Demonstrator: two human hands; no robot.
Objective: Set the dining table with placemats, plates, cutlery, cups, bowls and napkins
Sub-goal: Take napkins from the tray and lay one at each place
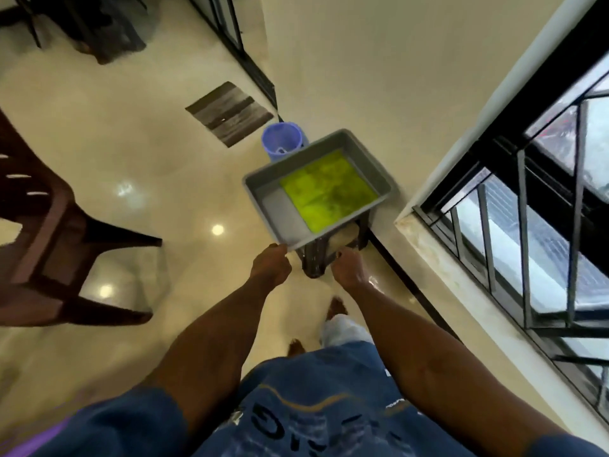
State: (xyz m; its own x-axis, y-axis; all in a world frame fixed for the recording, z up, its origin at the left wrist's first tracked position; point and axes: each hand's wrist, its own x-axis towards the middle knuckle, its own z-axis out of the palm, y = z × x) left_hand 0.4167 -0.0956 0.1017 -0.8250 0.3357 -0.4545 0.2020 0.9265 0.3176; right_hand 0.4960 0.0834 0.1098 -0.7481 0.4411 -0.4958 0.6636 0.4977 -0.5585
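Both forearms reach forward; left hand (271, 266) pinches the near rim of the grey tray (263, 196), right hand (346, 268) curls near its underside, grip unclear. Green placemats (329, 189) lie inside. Open floor (138, 159) left; wall (395, 94) right.

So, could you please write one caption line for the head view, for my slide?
Both hands, left hand and right hand, at the near edge of a grey tray holding a green mat, on a dark stool.

We can't see the dark plastic stool (333, 249) fully under the grey rectangular plastic tub (263, 192); the brown plastic chair (49, 232) at nine o'clock is cropped.
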